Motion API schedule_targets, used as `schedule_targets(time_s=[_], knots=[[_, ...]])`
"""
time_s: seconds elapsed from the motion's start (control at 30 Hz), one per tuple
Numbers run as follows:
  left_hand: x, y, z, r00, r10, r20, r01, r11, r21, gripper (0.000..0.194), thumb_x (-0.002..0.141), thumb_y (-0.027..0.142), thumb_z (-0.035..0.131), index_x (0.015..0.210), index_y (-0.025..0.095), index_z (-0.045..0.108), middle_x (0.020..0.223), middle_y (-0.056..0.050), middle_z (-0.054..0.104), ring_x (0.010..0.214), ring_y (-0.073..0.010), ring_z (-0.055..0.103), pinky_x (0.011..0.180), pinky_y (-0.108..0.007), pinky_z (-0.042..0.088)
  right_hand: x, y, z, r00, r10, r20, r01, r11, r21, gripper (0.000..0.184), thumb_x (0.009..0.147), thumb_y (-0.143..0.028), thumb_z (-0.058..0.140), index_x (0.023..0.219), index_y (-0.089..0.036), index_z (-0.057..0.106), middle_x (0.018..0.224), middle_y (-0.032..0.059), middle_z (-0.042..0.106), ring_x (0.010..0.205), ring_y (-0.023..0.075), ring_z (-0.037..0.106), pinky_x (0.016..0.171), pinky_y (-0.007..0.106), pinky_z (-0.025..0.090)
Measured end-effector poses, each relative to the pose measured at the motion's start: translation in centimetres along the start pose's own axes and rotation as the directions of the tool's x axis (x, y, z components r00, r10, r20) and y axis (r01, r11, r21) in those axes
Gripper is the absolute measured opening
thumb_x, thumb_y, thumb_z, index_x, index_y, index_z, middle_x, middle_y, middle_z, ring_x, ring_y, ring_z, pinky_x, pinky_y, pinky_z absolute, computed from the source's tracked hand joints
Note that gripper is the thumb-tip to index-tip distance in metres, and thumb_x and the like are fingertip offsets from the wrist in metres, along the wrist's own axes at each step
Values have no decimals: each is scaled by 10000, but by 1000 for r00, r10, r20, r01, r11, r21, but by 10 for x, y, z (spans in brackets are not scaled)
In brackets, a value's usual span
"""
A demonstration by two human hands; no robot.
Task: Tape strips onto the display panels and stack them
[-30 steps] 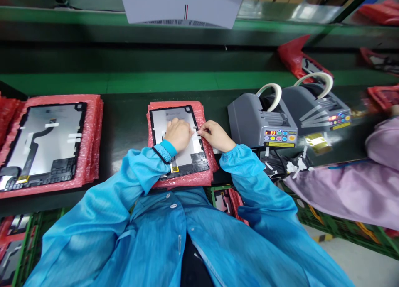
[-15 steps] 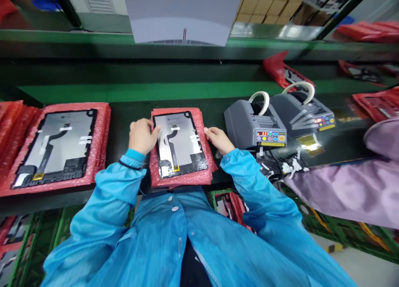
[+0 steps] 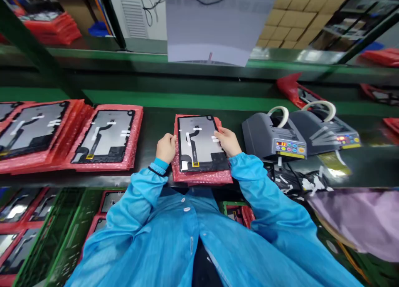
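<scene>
In front of me a tablet screen panel (image 3: 204, 143), grey-backed with a black border, ribbon cable and white tape strips, lies on red bubble-wrap bags (image 3: 205, 178). My left hand (image 3: 166, 148) is closed at the left edge of these bags, its fingertips pinching that edge. My right hand (image 3: 228, 141) grips the panel's right edge, thumb on top and the other fingers hidden beneath. The panel sits slightly askew on the bags.
Screen panels on red bags (image 3: 106, 135) lie in stacks to the left. Two grey tape dispensers (image 3: 269, 135) stand at right, by tape scraps (image 3: 313, 183). A co-worker's purple sleeve (image 3: 358, 216) shows at far right. Green crates (image 3: 67, 229) sit below the bench.
The view has turned left. My right hand has moved from the bags' edge onto the panel's right edge. My left hand has left the panel's upper left and dropped to the bags' left edge.
</scene>
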State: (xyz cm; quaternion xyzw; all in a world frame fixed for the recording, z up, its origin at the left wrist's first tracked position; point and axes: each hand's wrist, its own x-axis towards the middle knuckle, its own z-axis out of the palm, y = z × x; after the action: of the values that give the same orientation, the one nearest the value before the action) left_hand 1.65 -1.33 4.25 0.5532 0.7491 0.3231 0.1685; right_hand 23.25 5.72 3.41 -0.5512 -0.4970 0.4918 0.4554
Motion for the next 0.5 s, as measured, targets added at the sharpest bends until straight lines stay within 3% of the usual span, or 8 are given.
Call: schedule_targets(time_s=[0.13, 0.23, 0.3, 0.4, 0.5], knots=[[1, -13, -47, 994, -20, -111, 23, 999, 24, 207, 895, 264, 438, 760, 179, 568, 761, -79, 675, 785, -219, 640, 751, -311, 462, 1, -18, 44, 973, -210, 95, 201, 975, 98, 401, 697, -318, 652, 1056, -180, 541, 976, 78, 663, 833, 193, 645, 763, 384, 553], [11, -40, -111, 977, -69, -202, 82, 995, 60, 205, 870, 256, 455, 837, 145, 623, 833, -82, 696, 842, -211, 639, 812, -314, 477, 7, -39, 112, 914, -377, 153, 365, 926, 101, 492, 755, -283, 625, 1213, -200, 463, 1154, 99, 603, 1025, 204, 615, 915, 421, 521], [20, -65, -158, 961, -110, -254, 138, 986, 97, 206, 834, 222, 474, 902, 127, 644, 910, -81, 706, 891, -207, 637, 860, -311, 479, 6, -55, 168, 890, -416, 184, 415, 909, 47, 541, 795, -252, 595, 1296, -201, 397, 1239, 106, 549, 1130, 203, 572, 1002, 421, 471], [36, -102, -209, 924, -210, -320, 280, 941, 191, 265, 806, 165, 489, 1025, 124, 631, 1006, -98, 706, 957, -232, 639, 915, -347, 477, -7, -77, 244, 916, -300, 265, 341, 933, -120, 567, 835, -177, 552, 1351, -135, 322, 1246, 133, 548, 1141, 196, 582, 1045, 382, 429], [47, -133, -220, 899, -315, -305, 406, 862, 304, 366, 806, 101, 477, 1162, 130, 557, 1130, -142, 676, 1053, -267, 620, 960, -392, 460, -24, -87, 286, 919, -79, 387, 226, 909, -350, 531, 838, -153, 587, 1309, -68, 357, 1203, 172, 593, 1107, 215, 611, 1007, 336, 453]])
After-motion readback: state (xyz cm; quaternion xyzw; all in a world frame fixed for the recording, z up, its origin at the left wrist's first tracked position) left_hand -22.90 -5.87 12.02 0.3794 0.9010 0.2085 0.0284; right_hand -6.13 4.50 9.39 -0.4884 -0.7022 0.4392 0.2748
